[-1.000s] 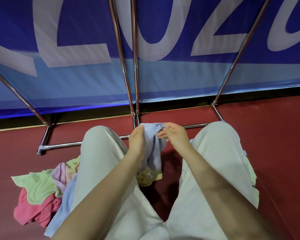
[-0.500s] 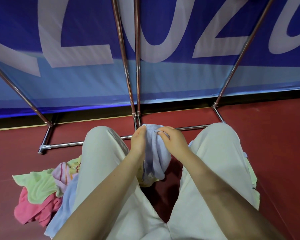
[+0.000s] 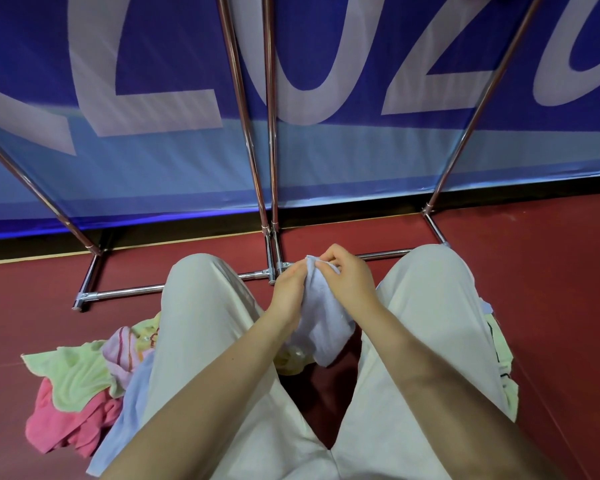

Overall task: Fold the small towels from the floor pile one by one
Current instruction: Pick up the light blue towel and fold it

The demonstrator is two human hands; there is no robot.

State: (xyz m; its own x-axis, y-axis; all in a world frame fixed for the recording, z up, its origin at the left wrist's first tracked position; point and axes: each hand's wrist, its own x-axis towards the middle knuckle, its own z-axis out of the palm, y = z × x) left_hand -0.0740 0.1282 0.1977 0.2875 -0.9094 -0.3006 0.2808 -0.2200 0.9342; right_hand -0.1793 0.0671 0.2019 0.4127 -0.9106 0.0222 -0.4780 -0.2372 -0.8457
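The light is even and soft, rather bright. The metal poles (image 3: 253, 161) carry thin bright glints. A dark shadow lies on the red floor (image 3: 551, 289) below them. Near the poles the banner (image 3: 153, 161) looks streaked and bent by wide-angle distortion.

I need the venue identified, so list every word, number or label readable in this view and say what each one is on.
"202": large white figures, cut off at the frame's top and sides, on the blue banner behind the metal rack; more may lie out of view.
The pale blue towel and the floor pile carry no readable text.
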